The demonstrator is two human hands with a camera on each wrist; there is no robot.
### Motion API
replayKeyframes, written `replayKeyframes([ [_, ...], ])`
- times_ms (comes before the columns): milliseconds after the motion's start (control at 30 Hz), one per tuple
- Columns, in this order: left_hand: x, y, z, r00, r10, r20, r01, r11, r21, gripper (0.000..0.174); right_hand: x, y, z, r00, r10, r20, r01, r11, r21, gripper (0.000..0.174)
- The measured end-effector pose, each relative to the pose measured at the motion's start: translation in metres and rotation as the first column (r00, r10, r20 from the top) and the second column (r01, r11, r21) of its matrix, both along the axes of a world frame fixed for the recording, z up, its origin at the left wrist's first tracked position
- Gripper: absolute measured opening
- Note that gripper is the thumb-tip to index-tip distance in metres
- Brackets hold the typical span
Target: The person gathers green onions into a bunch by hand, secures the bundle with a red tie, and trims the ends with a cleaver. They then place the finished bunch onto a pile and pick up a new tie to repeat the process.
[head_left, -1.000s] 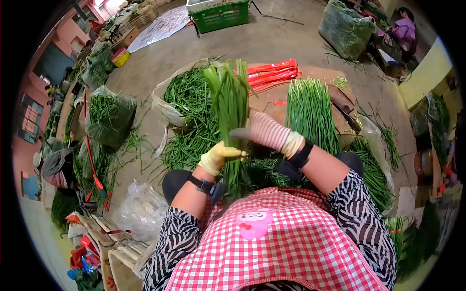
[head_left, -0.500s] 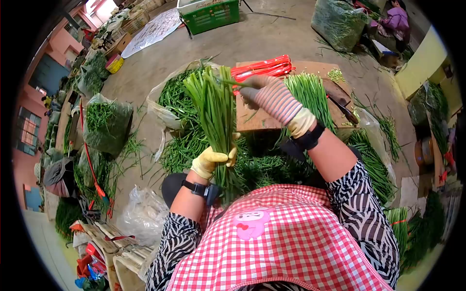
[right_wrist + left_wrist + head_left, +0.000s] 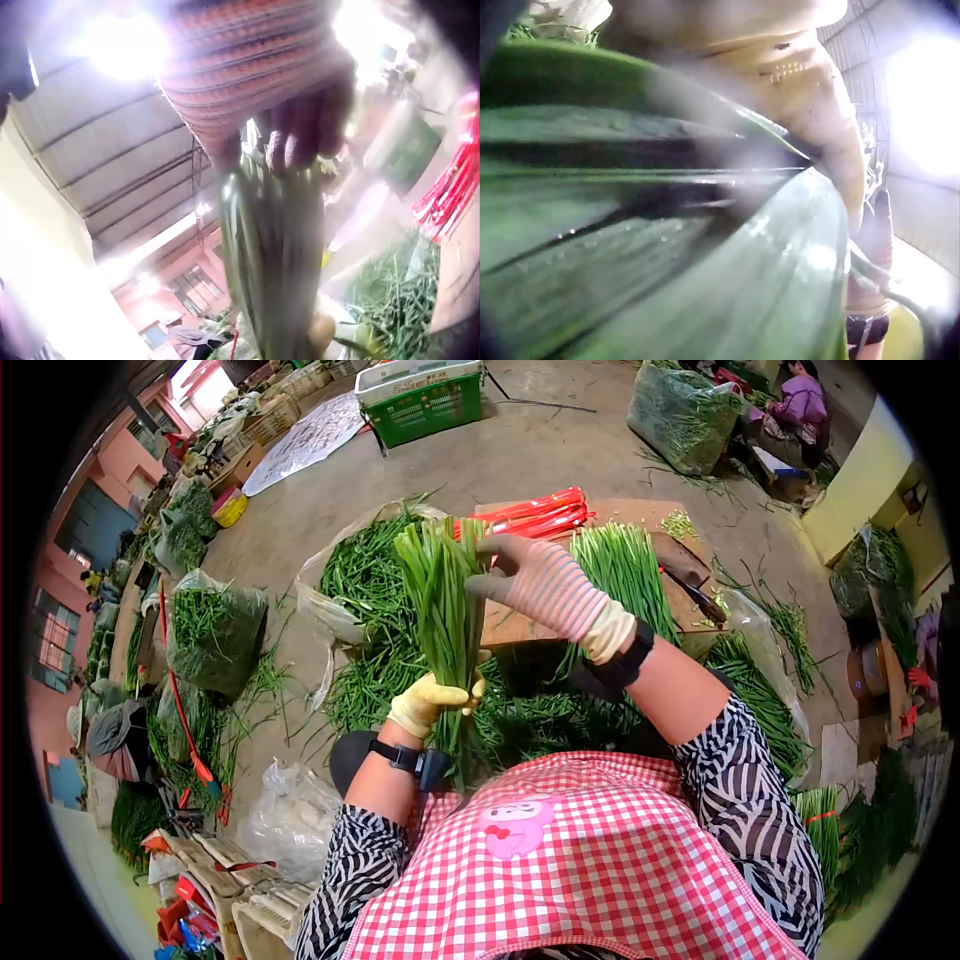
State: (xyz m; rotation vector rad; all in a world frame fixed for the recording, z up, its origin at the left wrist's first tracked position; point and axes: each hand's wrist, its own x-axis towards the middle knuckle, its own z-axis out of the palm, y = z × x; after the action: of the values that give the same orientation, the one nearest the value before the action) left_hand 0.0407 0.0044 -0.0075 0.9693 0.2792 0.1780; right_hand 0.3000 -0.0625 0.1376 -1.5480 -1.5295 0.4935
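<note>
In the head view, my left hand (image 3: 430, 703) in a yellow glove grips an upright bunch of garlic chives (image 3: 440, 600) low on its stalks, above my lap. My right hand (image 3: 555, 590), in a striped glove with dark fingertips, is at the top right of the bunch. Its thumb lies against the stalks and its fingers bend over the upper ends. The right wrist view has these curled fingers (image 3: 289, 142) on the stalk tops, with pale stalk bits between finger and thumb. Broad green leaves fill much of the left wrist view, beside the yellow glove (image 3: 802, 90).
A wooden board (image 3: 520, 622) bears trimmed chives (image 3: 622, 575), red ties (image 3: 540, 515) and a dark-handled knife (image 3: 705, 600). Loose greens (image 3: 375, 585) spill from a plastic bag on the left. A green crate (image 3: 425, 415) stands farther off. Someone in purple (image 3: 800, 405) sits at the far right.
My right hand moved up from mid-bunch and drew a stalk to the right at the top. Now it is back against the bunch's upper end. The left hand keeps its grip.
</note>
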Motion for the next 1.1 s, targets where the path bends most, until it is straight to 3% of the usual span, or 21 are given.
replayKeyframes([
  [33,0.001,-0.002,0.002,1.0,0.003,-0.014,-0.003,1.0,-0.001,0.089,-0.001,0.002,0.001,0.997,-0.026,0.068,0.025,1.0,0.016,0.041],
  [167,0.001,-0.002,-0.002,0.998,-0.016,-0.053,0.017,1.0,0.022,0.09,0.007,0.002,0.015,0.935,0.018,-0.354,-0.128,0.949,-0.289,0.029],
  [267,0.001,-0.002,0.001,0.999,-0.003,-0.038,0.004,1.0,0.008,0.089,0.018,0.002,0.014,0.967,-0.023,-0.253,-0.066,0.938,-0.34,0.028],
  [333,0.001,-0.001,0.001,0.998,0.019,-0.062,-0.019,1.0,0.0,0.089,0.027,-0.002,0.018,0.986,-0.068,-0.15,0.028,0.967,-0.254,0.031],
  [467,0.0,0.002,0.0,0.991,0.084,-0.109,-0.073,0.992,0.102,0.084,0.065,-0.019,0.026,0.806,0.019,-0.591,0.045,0.995,0.094,0.028],
  [533,0.001,0.003,-0.001,0.987,0.113,-0.116,-0.099,0.988,0.121,0.081,0.08,-0.039,0.037,0.73,0.229,-0.644,-0.171,0.973,0.153,0.025],
  [600,0.001,0.004,-0.006,0.972,0.166,-0.163,-0.14,0.977,0.162,0.061,0.062,-0.052,0.042,0.85,0.247,-0.465,-0.414,0.859,-0.301,0.035],
  [633,0.004,0.0,0.001,0.962,0.213,-0.169,-0.187,0.97,0.155,0.055,0.044,-0.055,0.034,0.903,0.427,-0.058,-0.414,0.824,-0.386,0.031],
  [667,0.007,-0.003,0.008,0.95,0.257,-0.175,-0.232,0.961,0.149,0.05,0.035,-0.057,0.016,0.866,0.467,0.179,-0.377,0.845,-0.38,0.026],
  [733,0.01,-0.001,0.008,0.94,0.264,-0.215,-0.226,0.956,0.187,0.044,0.016,-0.05,0.012,0.832,0.256,0.492,-0.081,0.934,-0.348,0.026],
  [833,0.013,-0.004,0.004,0.939,0.294,-0.177,-0.264,0.949,0.175,0.039,0.019,-0.027,0.015,0.987,-0.081,0.136,0.089,0.995,-0.052,0.031],
  [867,0.012,-0.003,0.001,0.939,0.288,-0.185,-0.253,0.948,0.192,0.039,0.023,-0.019,0.017,0.964,-0.143,0.224,0.105,0.979,0.174,0.031],
  [933,0.013,-0.002,-0.003,0.942,0.272,-0.198,-0.225,0.947,0.228,0.037,0.038,0.01,0.013,0.884,-0.269,0.383,0.163,0.944,0.288,0.037],
  [1100,0.013,-0.002,0.002,0.949,0.205,-0.24,-0.153,0.963,0.22,0.044,0.052,0.028,0.015,0.789,0.052,0.612,-0.002,0.997,-0.083,0.036],
])
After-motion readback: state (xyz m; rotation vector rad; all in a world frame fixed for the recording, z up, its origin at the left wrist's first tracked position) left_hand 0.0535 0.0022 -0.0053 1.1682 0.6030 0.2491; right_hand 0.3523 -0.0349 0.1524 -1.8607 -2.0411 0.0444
